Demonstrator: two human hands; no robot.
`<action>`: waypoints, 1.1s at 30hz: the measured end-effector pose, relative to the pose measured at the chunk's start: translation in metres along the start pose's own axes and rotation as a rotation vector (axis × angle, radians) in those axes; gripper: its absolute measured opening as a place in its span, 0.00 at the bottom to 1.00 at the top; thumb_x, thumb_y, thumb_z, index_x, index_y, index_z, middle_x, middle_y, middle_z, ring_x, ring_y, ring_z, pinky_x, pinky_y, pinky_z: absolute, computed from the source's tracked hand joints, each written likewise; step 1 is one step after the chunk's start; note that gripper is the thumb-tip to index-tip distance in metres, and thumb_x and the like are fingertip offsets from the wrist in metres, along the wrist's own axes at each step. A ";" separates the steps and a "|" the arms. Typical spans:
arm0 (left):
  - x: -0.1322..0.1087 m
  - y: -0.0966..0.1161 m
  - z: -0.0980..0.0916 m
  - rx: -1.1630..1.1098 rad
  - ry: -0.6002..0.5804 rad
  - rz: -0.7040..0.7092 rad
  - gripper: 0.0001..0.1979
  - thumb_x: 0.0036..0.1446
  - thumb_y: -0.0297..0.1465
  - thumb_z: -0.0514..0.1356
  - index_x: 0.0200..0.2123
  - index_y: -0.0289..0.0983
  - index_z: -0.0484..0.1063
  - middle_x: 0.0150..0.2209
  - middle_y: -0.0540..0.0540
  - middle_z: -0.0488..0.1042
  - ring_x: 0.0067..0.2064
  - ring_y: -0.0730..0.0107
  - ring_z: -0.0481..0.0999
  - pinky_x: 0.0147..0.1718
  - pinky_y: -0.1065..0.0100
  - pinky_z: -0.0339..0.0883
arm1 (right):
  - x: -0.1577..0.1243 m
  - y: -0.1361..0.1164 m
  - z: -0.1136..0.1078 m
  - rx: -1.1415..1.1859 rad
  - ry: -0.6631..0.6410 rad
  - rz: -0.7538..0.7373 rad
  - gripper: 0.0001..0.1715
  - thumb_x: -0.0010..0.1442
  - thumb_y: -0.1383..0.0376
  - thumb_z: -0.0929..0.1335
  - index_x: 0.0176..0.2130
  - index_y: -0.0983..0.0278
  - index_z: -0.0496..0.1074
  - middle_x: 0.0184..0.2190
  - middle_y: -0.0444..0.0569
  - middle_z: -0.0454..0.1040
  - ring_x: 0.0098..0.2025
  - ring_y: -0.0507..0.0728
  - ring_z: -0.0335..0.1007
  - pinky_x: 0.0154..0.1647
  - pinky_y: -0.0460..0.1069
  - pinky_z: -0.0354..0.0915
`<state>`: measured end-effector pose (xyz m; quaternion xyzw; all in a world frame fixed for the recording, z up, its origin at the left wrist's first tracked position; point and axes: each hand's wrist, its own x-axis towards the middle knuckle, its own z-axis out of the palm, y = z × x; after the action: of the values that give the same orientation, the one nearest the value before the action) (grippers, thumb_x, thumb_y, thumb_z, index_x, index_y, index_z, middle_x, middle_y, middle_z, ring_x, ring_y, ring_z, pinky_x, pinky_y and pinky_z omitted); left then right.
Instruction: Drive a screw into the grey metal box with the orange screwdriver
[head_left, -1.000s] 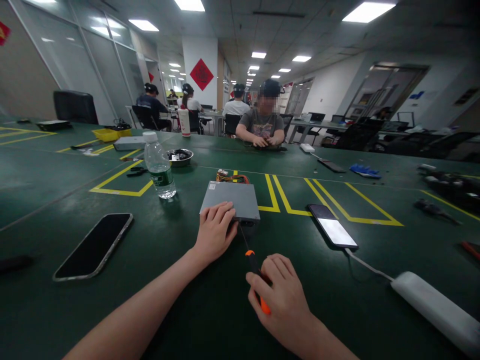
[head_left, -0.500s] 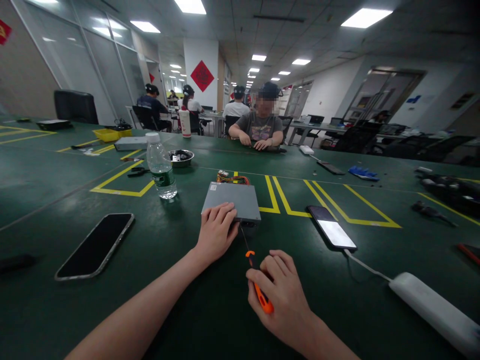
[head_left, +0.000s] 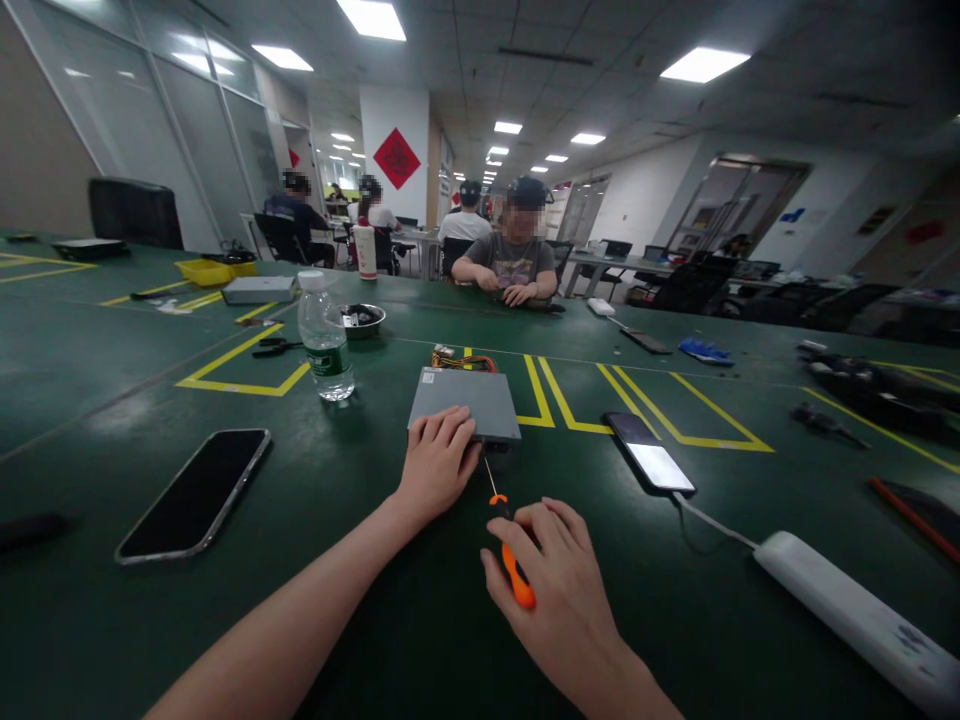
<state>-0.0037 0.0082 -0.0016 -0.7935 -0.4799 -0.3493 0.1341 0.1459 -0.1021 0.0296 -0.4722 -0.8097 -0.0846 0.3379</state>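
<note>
A grey metal computer power supply (head_left: 480, 395) lies flat on the green table, its bundle of coloured cables (head_left: 465, 362) at the far side. My left hand (head_left: 439, 455) grips its near left part, fingers over the top and thumb along the front edge. In my right hand (head_left: 551, 570) is a screwdriver (head_left: 517, 575) with an orange and black handle. Its thin shaft points up at the front face of the power supply; the tip is close to that face, and I cannot tell whether it touches a screw. The fingers sit loosely round the handle.
Left of the power supply stand a water bottle (head_left: 325, 345) and a metal bowl (head_left: 363, 320); a phone (head_left: 196, 495) lies nearer. To the right are a lit phone (head_left: 651, 455) and a white power strip (head_left: 847, 610). Across the table a person (head_left: 517, 255) works.
My right thumb and fingers have loosened and shifted on the screwdriver handle. The left hand stays on the power supply. The view has turned slightly to the right.
</note>
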 end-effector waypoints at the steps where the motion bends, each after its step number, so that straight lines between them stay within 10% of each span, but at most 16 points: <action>1: 0.000 0.000 0.000 0.000 0.005 0.000 0.11 0.59 0.34 0.51 0.45 0.40 0.65 0.52 0.46 0.68 0.54 0.61 0.63 0.50 0.57 0.51 | 0.000 0.000 0.001 0.015 0.005 0.014 0.09 0.57 0.66 0.63 0.39 0.62 0.69 0.29 0.46 0.69 0.33 0.54 0.68 0.47 0.56 0.60; 18: 0.000 0.000 -0.001 -0.017 -0.006 -0.012 0.11 0.58 0.32 0.52 0.45 0.40 0.66 0.52 0.44 0.68 0.54 0.59 0.63 0.50 0.56 0.52 | -0.006 0.000 0.005 0.029 0.069 0.264 0.13 0.60 0.59 0.63 0.43 0.63 0.65 0.32 0.47 0.72 0.34 0.56 0.70 0.36 0.52 0.65; 26: 0.000 -0.001 -0.001 -0.010 -0.021 -0.009 0.12 0.58 0.33 0.52 0.46 0.40 0.65 0.52 0.45 0.68 0.54 0.61 0.63 0.50 0.57 0.52 | -0.014 -0.005 0.012 -0.030 0.052 0.115 0.12 0.60 0.70 0.59 0.42 0.63 0.68 0.30 0.46 0.70 0.34 0.55 0.69 0.50 0.59 0.59; 33: 0.000 -0.001 -0.001 -0.008 -0.015 -0.011 0.12 0.59 0.33 0.52 0.46 0.40 0.65 0.52 0.45 0.68 0.54 0.60 0.63 0.50 0.57 0.52 | -0.013 0.000 0.011 -0.026 0.077 0.266 0.18 0.60 0.54 0.62 0.44 0.63 0.64 0.32 0.48 0.72 0.37 0.58 0.69 0.38 0.55 0.65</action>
<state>-0.0048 0.0085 -0.0013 -0.7941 -0.4837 -0.3460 0.1253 0.1450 -0.1067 0.0129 -0.5762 -0.7252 -0.0677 0.3709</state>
